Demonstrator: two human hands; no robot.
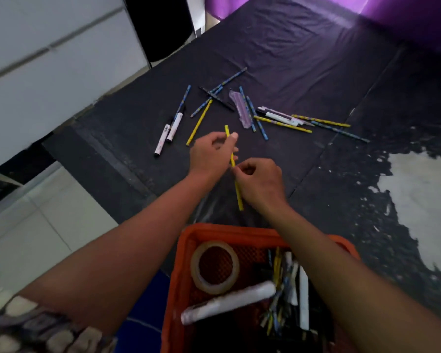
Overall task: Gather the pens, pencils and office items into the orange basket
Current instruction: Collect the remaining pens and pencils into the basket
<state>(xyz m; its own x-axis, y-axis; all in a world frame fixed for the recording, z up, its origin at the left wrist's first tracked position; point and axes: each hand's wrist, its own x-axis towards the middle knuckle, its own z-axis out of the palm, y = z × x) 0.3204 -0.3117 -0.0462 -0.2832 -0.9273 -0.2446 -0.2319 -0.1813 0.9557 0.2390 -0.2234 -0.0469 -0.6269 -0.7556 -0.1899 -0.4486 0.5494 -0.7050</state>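
Both hands hold one yellow pencil (238,197) above the black table. My left hand (213,154) pinches its upper part and my right hand (261,182) pinches its middle. The orange basket (178,263) stands at the near edge, under my right forearm. Inside it lie a roll of clear tape (214,267), a white tube (229,301) and several pens and pencils (283,289). Farther out on the table lie several blue and yellow pencils (199,122), two white markers (169,132) and a clear purple ruler (239,109).
The black cloth-covered table (303,59) has a worn white patch (423,200) at the right. A white cabinet (49,59) stands at the left, over a tiled floor (36,225). A purple curtain (405,11) hangs behind the table.
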